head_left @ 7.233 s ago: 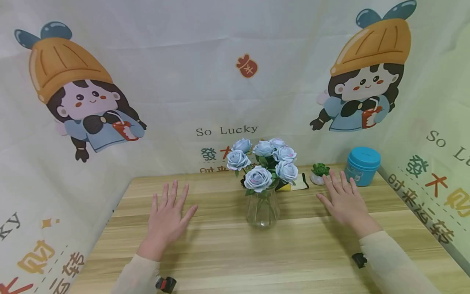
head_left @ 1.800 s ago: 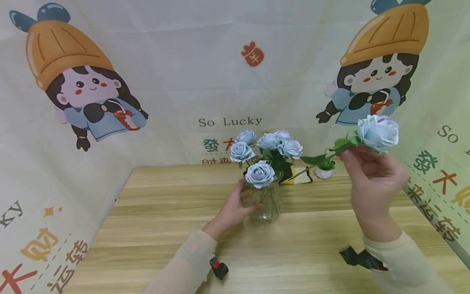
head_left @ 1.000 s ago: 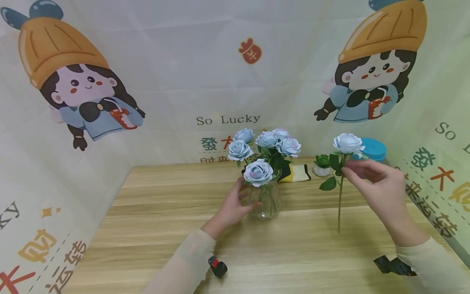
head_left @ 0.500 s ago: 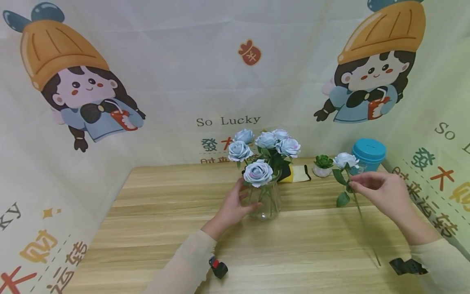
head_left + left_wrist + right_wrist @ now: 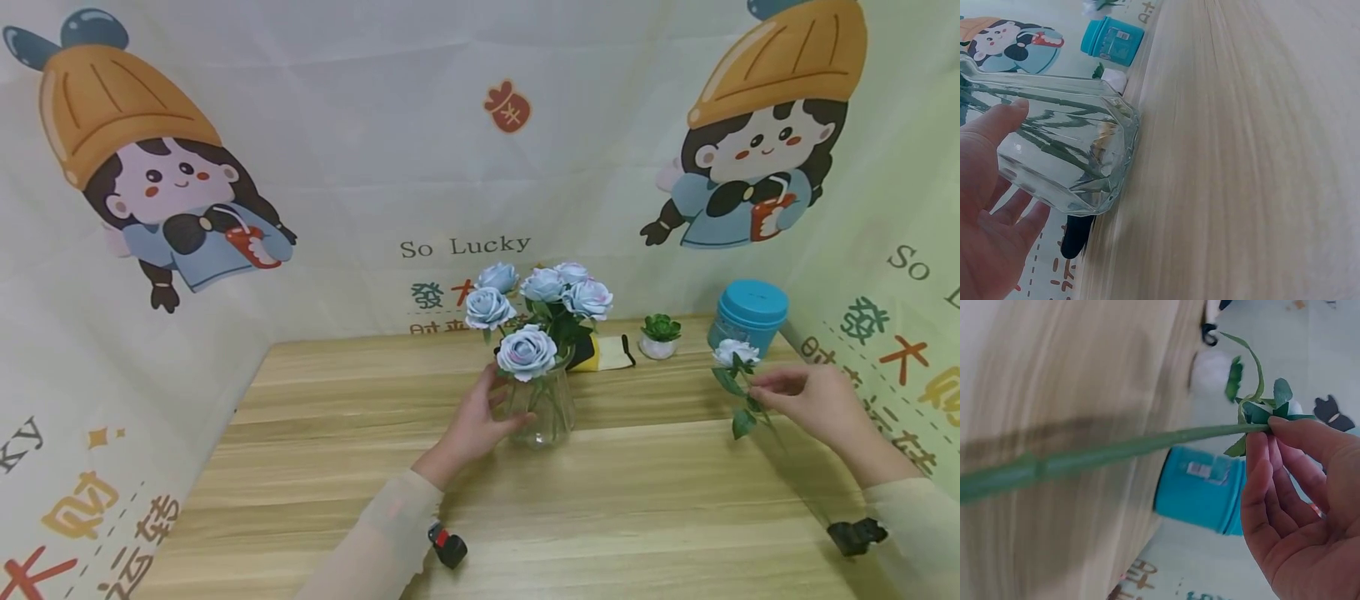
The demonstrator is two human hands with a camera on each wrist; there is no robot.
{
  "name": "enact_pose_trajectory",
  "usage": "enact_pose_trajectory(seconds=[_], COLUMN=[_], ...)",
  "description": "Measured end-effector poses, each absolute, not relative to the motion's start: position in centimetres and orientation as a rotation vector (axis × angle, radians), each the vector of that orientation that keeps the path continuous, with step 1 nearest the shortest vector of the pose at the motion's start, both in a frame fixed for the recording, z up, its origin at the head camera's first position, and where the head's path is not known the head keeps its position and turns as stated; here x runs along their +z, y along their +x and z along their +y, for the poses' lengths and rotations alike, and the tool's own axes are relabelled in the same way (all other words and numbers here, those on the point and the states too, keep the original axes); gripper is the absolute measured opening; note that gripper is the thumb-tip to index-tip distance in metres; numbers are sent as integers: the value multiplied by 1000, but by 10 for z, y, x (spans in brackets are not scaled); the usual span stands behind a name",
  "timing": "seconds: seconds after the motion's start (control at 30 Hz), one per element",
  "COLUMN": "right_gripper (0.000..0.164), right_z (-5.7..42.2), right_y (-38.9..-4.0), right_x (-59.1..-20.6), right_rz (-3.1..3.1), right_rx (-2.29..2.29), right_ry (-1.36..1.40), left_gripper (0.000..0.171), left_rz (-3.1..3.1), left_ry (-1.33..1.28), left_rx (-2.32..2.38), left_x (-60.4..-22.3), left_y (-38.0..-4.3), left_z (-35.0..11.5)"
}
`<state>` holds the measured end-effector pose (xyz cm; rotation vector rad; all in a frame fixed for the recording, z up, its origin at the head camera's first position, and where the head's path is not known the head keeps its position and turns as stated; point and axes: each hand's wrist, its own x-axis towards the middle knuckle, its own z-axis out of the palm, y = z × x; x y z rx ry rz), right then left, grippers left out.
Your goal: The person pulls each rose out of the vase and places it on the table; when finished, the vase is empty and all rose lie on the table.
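Lower and farther to the right than half a second ago, the pale blue rose (image 5: 737, 353) has its bloom in front of the lidded blue jar (image 5: 752, 310) in the head view, and my right hand (image 5: 817, 404) has gone with it. Between thumb and forefinger I pinch its green stem (image 5: 1129, 449) close to the leaves; the stem slants back toward my wrist, its lower end faint. With my left hand (image 5: 476, 421) I hold the glass vase (image 5: 546, 412), thumb on one side, fingers round the other, unmoved. It stands upright on the wooden table (image 5: 300, 467), holding six blue roses (image 5: 527, 352). Behind it shows part of a black, yellow and white object (image 5: 613, 352) that I cannot identify. Between that and the jar sits a potted succulent (image 5: 660, 329).
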<state>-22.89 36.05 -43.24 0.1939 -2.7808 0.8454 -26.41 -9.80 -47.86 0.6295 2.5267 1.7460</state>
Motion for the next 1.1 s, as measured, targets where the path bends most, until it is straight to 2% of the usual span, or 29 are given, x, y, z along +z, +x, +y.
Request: enact_pose_trajectory(seconds=[0.4,0.67,1.1], right_gripper=[21,14,12], right_z=[402,412,416], right_y=[-239,-234,-233], right_x=[-450,-452,-464], right_rz=[-2905,-2959,-2967], right_rx=[723,673,634], right_ry=[146,152,165], left_gripper=[86,85,88], left_rz=[2535,2534,2521], left_ry=[633,651,643], left_rx=[1737,1753,1765], left_x=[-476,-479,-479], left_y=[-262,-263,-263], left_z=[-97,-97,-97])
